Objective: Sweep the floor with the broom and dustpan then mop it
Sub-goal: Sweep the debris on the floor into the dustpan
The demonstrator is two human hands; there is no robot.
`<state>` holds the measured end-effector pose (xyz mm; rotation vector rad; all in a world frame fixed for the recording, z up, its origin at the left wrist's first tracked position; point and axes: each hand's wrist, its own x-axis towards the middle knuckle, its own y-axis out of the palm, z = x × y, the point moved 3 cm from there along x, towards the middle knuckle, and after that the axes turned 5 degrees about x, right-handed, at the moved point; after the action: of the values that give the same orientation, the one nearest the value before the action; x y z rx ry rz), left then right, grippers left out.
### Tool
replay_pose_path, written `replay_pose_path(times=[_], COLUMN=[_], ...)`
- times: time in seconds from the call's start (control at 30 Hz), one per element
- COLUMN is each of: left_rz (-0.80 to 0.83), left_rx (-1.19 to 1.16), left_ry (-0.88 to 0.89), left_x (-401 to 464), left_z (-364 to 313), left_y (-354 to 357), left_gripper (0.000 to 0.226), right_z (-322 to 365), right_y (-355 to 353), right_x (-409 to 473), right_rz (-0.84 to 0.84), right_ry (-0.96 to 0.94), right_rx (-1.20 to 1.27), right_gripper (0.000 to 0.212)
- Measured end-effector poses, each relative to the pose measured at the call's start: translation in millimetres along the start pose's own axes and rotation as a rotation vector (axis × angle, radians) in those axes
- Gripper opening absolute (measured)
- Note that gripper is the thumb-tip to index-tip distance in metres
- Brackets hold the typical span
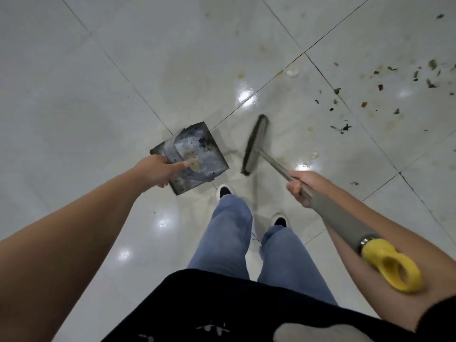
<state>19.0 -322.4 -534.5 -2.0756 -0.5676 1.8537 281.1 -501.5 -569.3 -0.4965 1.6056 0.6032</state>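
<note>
Nearest, the broom's yellow end cap (392, 266) lies against your right forearm, with the grey sleeve of the handle running up from it toward the floor. Your right hand (304, 187) grips that handle, fingers curled fully round the shaft just above the grey sleeve. Your two shoes (225, 191) stand on the tiles between your hands, below blue trouser legs.

Your left hand (158, 170) holds the metal dustpan (195, 156) at its near-left edge; the forefinger lies straight across the inside of the pan, and the other fingers are tucked beneath it where their lie cannot be seen. The pan is grey and stained, with dark specks and tan marks inside. Whether it rests on the floor cannot be told.

Just right of the pan, apart from it, sits the broom (253, 144) head, a long narrow dark strip blurred at its edges, angled near to far.

Farther out, the white tiled floor (98, 82) carries yellowish stains near the centre joint and one pale scrap (293, 72). Far right, well apart from the broom head, dark debris (385, 87) lies scattered over several tiles.
</note>
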Motion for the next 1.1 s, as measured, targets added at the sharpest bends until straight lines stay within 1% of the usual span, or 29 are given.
replay_pose_path(times=[0.1,0.2,0.33,0.4,0.47,0.57,0.7,0.8,0.93,1.1], left_rz=[0.013,0.011,0.02,0.026,0.02,0.01,0.0,-0.012,-0.034,0.018], left_rx=[-0.006,0.025,0.072,0.079,0.067,0.056,0.032,-0.004,-0.037,-0.038], left_ry=[0.027,0.058,0.076,0.084,0.092,0.105,0.082,0.058,0.017,-0.022], left_x=[6,9,9,8,8,10,17,29,55,91], left_z=[1,-5,-14,-18,-21,-27,-39,-51,-77,-119], left_y=[-15,-26,-38,-47,-59,-81,-109,-131,-163,-196], left_gripper=[0.051,0.053,0.052,0.053,0.053,0.052,0.05,0.048,0.047,0.041], right_z=[-4,-1,8,12,20,38,75,112,176,261], right_y=[-38,-59,-60,-49,-30,11,61,90,124,143], right_x=[-8,-22,-51,-63,-71,-77,-77,-70,-50,-24], right_rz=[-0.106,-0.194,-0.243,-0.208,-0.152,-0.047,0.047,0.104,0.138,0.165], right_ry=[-0.042,-0.023,-0.108,-0.149,-0.161,-0.148,-0.168,-0.151,-0.138,-0.042], right_rx=[0.084,0.052,0.057,0.062,0.088,0.099,0.091,0.054,-0.009,0.024], right_gripper=[0.031,0.036,0.024,0.023,0.025,0.03,0.029,0.034,0.032,0.031])
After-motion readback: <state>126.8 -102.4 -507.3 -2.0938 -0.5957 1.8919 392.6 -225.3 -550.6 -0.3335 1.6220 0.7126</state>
